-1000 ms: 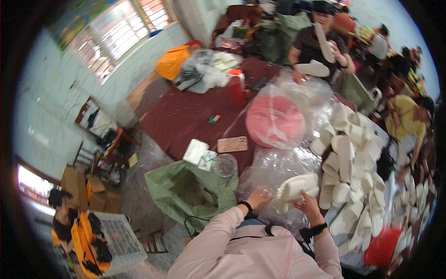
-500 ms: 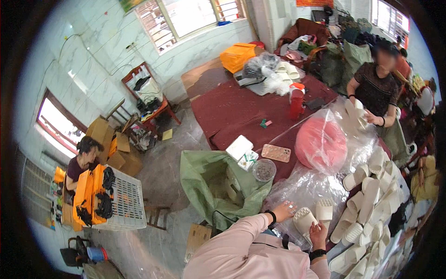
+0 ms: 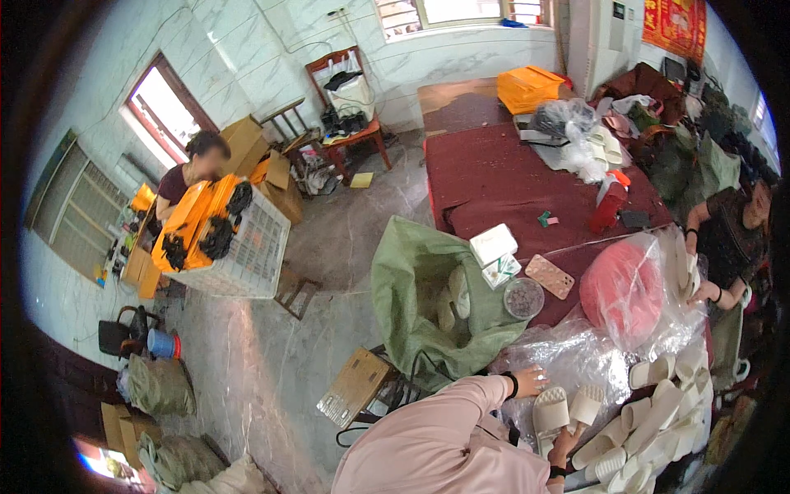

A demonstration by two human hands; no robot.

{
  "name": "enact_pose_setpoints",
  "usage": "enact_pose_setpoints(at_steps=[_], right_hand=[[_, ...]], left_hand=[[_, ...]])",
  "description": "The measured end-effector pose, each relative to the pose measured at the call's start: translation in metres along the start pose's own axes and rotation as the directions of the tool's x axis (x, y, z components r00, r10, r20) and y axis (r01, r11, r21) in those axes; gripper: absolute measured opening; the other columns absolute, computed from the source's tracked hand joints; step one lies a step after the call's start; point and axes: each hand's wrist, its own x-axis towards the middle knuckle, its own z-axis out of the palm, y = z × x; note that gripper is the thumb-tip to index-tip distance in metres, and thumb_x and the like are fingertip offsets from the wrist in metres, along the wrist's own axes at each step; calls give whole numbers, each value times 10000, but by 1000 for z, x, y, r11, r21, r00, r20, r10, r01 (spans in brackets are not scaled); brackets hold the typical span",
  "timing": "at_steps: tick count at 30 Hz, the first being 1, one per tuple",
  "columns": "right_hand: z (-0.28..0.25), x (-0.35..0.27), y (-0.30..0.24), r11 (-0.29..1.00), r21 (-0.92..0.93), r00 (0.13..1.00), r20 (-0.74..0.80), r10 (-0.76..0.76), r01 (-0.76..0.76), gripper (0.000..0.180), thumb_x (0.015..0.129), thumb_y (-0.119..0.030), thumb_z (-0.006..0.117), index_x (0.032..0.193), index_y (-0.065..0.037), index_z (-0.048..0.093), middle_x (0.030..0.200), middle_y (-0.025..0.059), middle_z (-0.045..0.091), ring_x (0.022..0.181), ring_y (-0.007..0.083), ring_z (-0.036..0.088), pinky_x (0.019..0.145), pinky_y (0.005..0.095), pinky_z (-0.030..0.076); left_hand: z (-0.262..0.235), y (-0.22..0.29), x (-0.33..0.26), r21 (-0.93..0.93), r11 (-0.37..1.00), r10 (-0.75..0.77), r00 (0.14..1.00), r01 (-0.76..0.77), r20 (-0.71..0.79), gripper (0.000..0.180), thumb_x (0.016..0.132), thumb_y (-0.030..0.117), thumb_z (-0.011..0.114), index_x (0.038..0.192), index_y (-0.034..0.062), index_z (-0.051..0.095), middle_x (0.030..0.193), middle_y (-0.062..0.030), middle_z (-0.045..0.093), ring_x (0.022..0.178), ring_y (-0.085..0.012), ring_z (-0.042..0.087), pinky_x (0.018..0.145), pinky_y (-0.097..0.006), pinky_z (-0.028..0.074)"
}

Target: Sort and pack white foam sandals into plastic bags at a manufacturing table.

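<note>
Two cream slippers stand side by side in front of me on clear plastic sheeting: the left slipper [image 3: 550, 409] and the right slipper [image 3: 587, 404]. My right hand [image 3: 564, 446] is at their near ends, its fingers closed on the right slipper. To the left of the pair, my left hand [image 3: 527, 381] rests on the plastic sheeting [image 3: 553, 350], fingers stretched out and holding nothing. A heap of similar slippers [image 3: 658, 420] lies just right of my right hand. Beyond the sheeting sits a pink bundle [image 3: 621, 288] wrapped in clear plastic.
A green sack [image 3: 399, 288] gapes at the table's left edge. Near it lie a phone [image 3: 550, 277], a clear tub [image 3: 523, 298] and a white box [image 3: 493, 244]. One co-worker [image 3: 728, 239] handles slippers at the right; another person [image 3: 193, 173] is behind a white crate [image 3: 247, 255].
The view has swung left, so the room appears shifted right. Both hands remain beside the same pair of slippers; my right hand's fingers now sit at the right slipper's near end.
</note>
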Motion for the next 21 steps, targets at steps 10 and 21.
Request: enact_pose_setpoints(at_steps=[10,21], right_hand=[[1,61,20,688,-486,801,41,-597,538,248,772,-40,526,1009,27,560,760,40,520,680,146,448,603,272,394],[3,53,4,835,-351,906,136,-402,423,165,740,0,493,884,59,548,862,90,512,803,181,477,723,292,396]], left_hand=[[3,7,8,-11,1000,-28,1000,28,-4,352,878,348,401,1203,276,518,1425,-15,268,1330,-277,171,1059,-506,116],[30,4,15,5,1000,-24,995,24,-99,338,863,370,411,1150,267,557,1426,-9,264,1330,-285,167,1059,-508,116]])
